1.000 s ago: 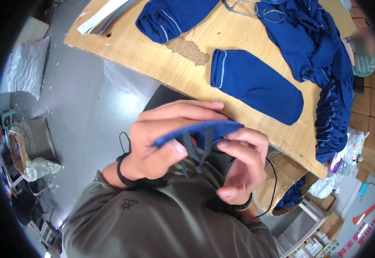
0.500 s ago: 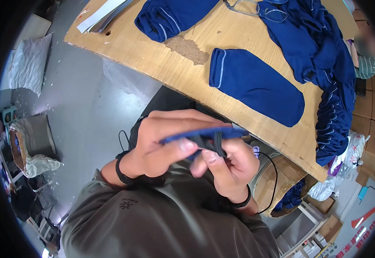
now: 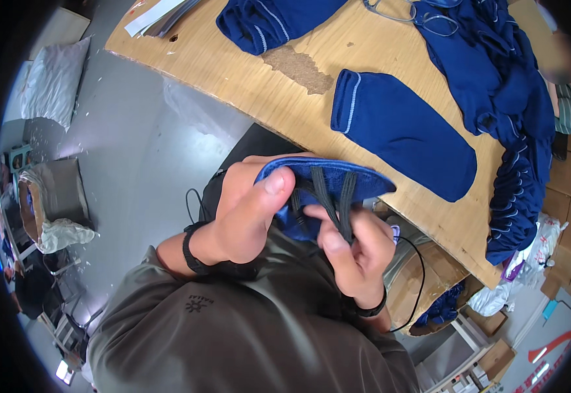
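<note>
My left hand [image 3: 246, 213] grips the left end of a small blue padded fabric piece [image 3: 361, 182] with two dark elastic straps [image 3: 334, 200], thumb pressed on its top edge. My right hand [image 3: 354, 252] holds the same piece from below, its fingers pinching the dark straps. Both hands hold it close to my chest, in front of the wooden table's edge [image 3: 233, 85]. A flat blue fabric sleeve with a pale trimmed edge [image 3: 403, 134] lies on the table just beyond my hands.
A heap of blue fabric pieces [image 3: 502, 85] covers the table's right side, and another blue piece [image 3: 266, 23] lies at the top. Scissors [image 3: 413, 16] rest near it. Papers [image 3: 157, 16] sit at the table's left corner. Boxes and bags [image 3: 49, 203] stand on the grey floor.
My right hand has slid under the blue piece and taken hold of its dark straps. My left hand has kept its grip, thumb now on the top edge.
</note>
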Tool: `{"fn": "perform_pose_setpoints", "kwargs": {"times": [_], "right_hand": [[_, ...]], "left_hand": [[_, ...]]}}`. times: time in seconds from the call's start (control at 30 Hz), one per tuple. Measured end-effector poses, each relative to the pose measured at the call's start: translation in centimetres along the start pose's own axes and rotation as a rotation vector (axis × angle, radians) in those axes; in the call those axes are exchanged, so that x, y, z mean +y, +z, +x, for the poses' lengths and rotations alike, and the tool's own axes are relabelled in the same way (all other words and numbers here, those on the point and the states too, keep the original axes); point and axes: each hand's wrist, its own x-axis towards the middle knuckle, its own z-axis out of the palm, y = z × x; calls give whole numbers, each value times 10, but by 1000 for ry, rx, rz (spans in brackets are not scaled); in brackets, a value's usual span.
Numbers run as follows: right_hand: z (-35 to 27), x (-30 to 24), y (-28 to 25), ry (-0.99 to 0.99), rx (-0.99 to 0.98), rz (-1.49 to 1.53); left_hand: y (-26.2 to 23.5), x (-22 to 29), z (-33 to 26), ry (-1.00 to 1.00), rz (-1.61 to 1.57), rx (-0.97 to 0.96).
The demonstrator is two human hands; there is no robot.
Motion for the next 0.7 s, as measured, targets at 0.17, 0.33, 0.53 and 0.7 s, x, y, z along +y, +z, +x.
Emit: {"fn": "perform_pose_setpoints", "kwargs": {"times": [0.17,0.33,0.53,0.7], "right_hand": [[1,-6,9,-94,246,183],[3,12,14,-336,318,-82],[-5,-9,16,131,201,511],[-7,1,8,-14,-34,332]], "left_hand": [[10,-3,29,645,381,-268],[15,-5,28,587,301,-262],[18,-6,9,251,17,-45],[7,-3,-1,137,-112,158]]}}
